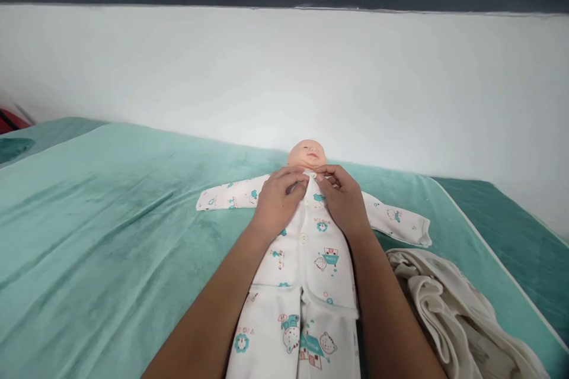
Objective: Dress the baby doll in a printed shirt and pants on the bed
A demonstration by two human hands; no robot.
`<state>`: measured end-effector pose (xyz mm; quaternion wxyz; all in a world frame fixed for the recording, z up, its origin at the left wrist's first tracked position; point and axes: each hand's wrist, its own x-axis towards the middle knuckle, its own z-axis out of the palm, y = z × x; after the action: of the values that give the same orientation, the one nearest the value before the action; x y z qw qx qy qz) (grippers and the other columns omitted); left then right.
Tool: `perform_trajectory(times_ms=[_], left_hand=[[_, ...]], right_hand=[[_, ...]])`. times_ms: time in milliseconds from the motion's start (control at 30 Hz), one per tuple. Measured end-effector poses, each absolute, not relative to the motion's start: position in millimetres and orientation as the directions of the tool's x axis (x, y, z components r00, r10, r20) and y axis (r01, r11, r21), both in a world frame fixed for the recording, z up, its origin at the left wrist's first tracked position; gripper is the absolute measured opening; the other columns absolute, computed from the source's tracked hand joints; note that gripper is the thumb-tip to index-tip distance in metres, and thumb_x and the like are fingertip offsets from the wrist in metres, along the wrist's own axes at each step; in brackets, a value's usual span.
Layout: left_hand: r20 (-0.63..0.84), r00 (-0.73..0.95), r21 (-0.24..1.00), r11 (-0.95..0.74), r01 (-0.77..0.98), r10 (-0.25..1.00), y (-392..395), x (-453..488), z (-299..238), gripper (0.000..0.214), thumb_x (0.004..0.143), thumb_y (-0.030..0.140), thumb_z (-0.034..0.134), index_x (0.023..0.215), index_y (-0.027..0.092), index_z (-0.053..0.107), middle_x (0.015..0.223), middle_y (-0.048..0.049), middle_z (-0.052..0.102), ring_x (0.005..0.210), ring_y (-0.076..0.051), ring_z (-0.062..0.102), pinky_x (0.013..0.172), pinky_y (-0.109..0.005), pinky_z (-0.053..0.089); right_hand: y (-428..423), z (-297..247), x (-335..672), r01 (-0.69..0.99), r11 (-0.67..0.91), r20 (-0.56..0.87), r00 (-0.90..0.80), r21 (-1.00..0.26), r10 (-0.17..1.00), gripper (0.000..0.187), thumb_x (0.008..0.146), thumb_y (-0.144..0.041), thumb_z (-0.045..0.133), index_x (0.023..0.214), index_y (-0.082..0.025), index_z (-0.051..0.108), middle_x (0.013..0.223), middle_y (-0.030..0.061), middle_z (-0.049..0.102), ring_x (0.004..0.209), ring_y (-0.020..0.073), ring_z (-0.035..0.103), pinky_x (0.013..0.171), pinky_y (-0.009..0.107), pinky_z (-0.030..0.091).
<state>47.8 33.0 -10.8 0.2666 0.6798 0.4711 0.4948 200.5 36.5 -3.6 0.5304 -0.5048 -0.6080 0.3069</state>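
Note:
A baby doll (306,153) lies on its back, its head toward the wall. It wears a white printed baby jacket (326,243) with the sleeves spread out, and matching white trousers (267,337) below. At the jacket's neckline, my left hand (281,195) pinches the collar edge from the left. Opposite it, my right hand (341,195) grips the other collar edge with thumb and fingers, close to the top of the front opening. Lower on the front a pale round button (303,238) shows. My fingers partly hide the collar.
A crumpled cream cloth (453,308) lies at the right, beside my right forearm. Green plush bedding (111,219) with folds spreads under the doll. Behind it rises a white wall (222,71) with a dark band on top. Something red (9,121) shows at the far left edge.

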Motion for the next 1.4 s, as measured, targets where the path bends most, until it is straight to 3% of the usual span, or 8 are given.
perform_trajectory(times_ms=[267, 700, 967, 1300, 1400], left_hand=[[0.428, 0.041, 0.845, -0.416, 0.336, 0.903, 29.4, 48.7, -7.5, 0.023, 0.088, 0.018, 0.057, 0.105, 0.026, 0.071, 0.120, -0.0011, 0.069, 0.117, -0.018, 0.061, 0.104, -0.033, 0.046], [0.381, 0.068, 0.893, -0.386, 0.230, 0.922, 31.0, 47.5, -6.4, 0.019, 0.087, 0.017, 0.059, 0.094, 0.025, 0.075, 0.119, -0.0020, 0.069, 0.116, -0.017, 0.062, 0.105, -0.034, 0.044], [0.365, 0.068, 0.900, -0.370, 0.229, 0.929, 31.1, 46.7, -5.9, 0.016, 0.087, 0.019, 0.060, 0.092, 0.025, 0.074, 0.119, -0.0020, 0.069, 0.114, -0.018, 0.062, 0.104, -0.037, 0.045], [0.310, 0.052, 0.906, -0.311, 0.286, 0.949, 30.2, 47.3, -4.5, 0.012, 0.088, 0.024, 0.058, 0.084, 0.025, 0.069, 0.125, -0.0009, 0.067, 0.120, -0.020, 0.059, 0.105, -0.040, 0.042], [0.305, 0.050, 0.906, -0.306, 0.293, 0.951, 29.3, 48.2, -3.5, 0.012, 0.088, 0.025, 0.057, 0.082, 0.024, 0.068, 0.126, -0.0007, 0.066, 0.120, -0.021, 0.059, 0.103, -0.041, 0.043]], right_hand=[[41.5, -9.1, 201.2, 0.165, 0.331, 0.348, 0.090, -0.929, 0.933, 0.011, 0.083, -0.030, 0.061, 0.090, -0.022, 0.063, 0.083, -0.0011, 0.062, 0.074, 0.0132, 0.053, 0.070, 0.028, 0.044], [37.7, -4.7, 202.3, 0.278, 0.302, 0.326, 0.044, -0.912, 0.944, 0.013, 0.086, -0.031, 0.058, 0.091, -0.021, 0.065, 0.073, -0.0039, 0.055, 0.063, 0.0110, 0.043, 0.061, 0.026, 0.038], [36.6, -4.4, 204.4, 0.261, 0.318, 0.329, 0.000, -0.912, 0.944, 0.014, 0.087, -0.030, 0.057, 0.095, -0.022, 0.066, 0.067, -0.0053, 0.050, 0.060, 0.0108, 0.040, 0.060, 0.027, 0.037], [37.0, -5.0, 207.6, 0.243, 0.443, 0.426, -0.122, -0.863, 0.897, 0.012, 0.090, -0.025, 0.054, 0.090, -0.022, 0.066, 0.091, -0.0014, 0.060, 0.067, 0.0108, 0.041, 0.065, 0.028, 0.036], [38.4, -8.0, 208.4, 0.192, 0.440, 0.424, -0.121, -0.877, 0.898, 0.010, 0.089, -0.025, 0.055, 0.090, -0.023, 0.065, 0.085, -0.0023, 0.057, 0.065, 0.0106, 0.040, 0.063, 0.028, 0.034]])
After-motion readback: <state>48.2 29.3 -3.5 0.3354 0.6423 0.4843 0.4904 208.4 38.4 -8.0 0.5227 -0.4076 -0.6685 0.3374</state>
